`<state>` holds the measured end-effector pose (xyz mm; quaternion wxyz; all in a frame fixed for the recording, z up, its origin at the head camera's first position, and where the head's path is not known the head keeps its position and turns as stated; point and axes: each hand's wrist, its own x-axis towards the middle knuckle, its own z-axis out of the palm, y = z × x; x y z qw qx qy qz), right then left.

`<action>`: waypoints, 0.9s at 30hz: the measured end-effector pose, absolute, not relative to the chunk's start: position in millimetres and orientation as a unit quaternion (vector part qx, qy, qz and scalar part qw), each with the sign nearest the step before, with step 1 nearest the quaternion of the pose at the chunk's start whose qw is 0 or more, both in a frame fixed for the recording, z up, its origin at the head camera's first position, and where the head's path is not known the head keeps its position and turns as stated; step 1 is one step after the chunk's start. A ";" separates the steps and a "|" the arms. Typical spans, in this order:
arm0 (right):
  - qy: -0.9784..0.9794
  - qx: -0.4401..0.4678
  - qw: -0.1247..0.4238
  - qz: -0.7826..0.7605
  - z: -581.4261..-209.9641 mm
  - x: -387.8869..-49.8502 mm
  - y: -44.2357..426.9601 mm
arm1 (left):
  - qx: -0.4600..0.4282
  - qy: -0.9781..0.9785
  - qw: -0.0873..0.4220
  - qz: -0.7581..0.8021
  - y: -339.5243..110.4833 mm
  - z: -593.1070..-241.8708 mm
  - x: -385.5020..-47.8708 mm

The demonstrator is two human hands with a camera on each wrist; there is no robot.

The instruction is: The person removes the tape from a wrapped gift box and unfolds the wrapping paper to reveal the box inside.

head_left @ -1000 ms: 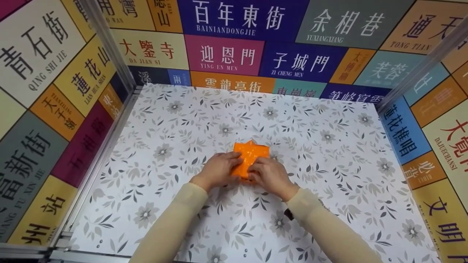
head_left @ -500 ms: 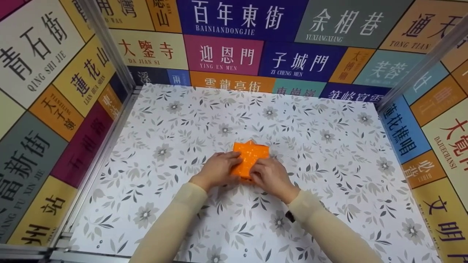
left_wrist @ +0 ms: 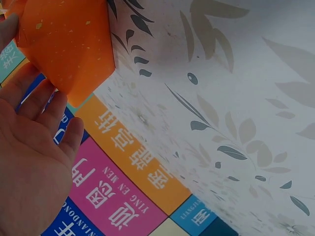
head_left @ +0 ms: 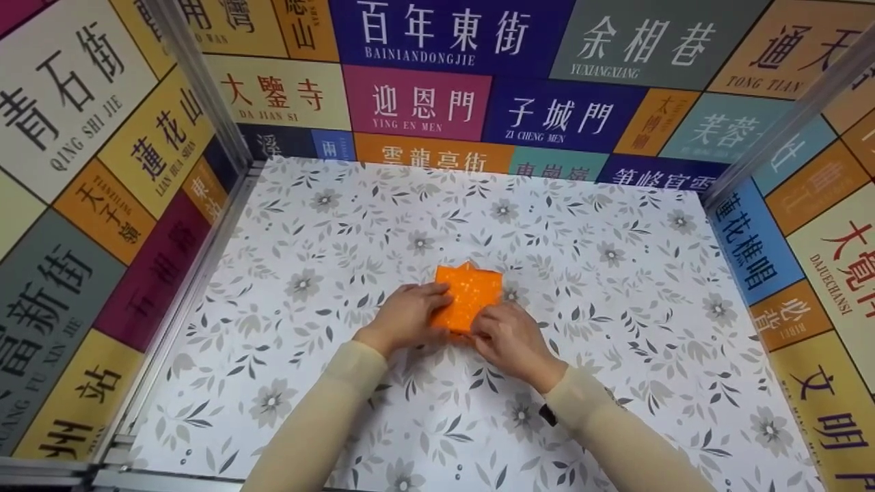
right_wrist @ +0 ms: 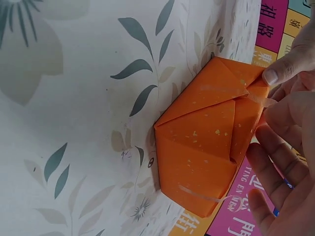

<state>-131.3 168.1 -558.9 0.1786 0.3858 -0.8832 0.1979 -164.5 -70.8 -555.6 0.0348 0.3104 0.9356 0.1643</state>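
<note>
fingers (head_left: 439, 291) on orange folded paper (head_left: 472, 301), tip (head_left: 467, 265) toward back wall (head_left: 424, 113)

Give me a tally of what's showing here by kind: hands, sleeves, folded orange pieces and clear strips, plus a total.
Hands: 2, left hand, right hand
Cream sleeves: 2, left sleeve, right sleeve
Folded orange piece: 1
Clear strips: 2
Total: 7

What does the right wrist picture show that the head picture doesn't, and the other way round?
Only the right wrist view shows creased flaps and clear strips on the orange packet. Only the head view shows both pale sleeves and the metal corner posts. Both share the packet, the floral surface, the lettered wall and the right hand.
</note>
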 end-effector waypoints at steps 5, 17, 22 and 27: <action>-0.876 0.403 0.175 0.200 -559.2 -126.0 173.0 | 0.309 0.936 0.031 0.167 -71.1 -556.3 -164.3; -0.866 0.428 0.176 0.188 -557.1 -120.3 182.2 | 0.315 0.935 0.026 0.160 -71.0 -553.9 -163.9; -0.873 0.419 0.162 0.191 -555.4 -120.7 186.9 | 0.314 0.936 0.032 0.153 -71.0 -553.2 -163.5; -0.876 0.409 0.166 0.194 -556.5 -122.2 192.0 | 0.311 0.937 0.037 0.152 -70.1 -552.1 -162.6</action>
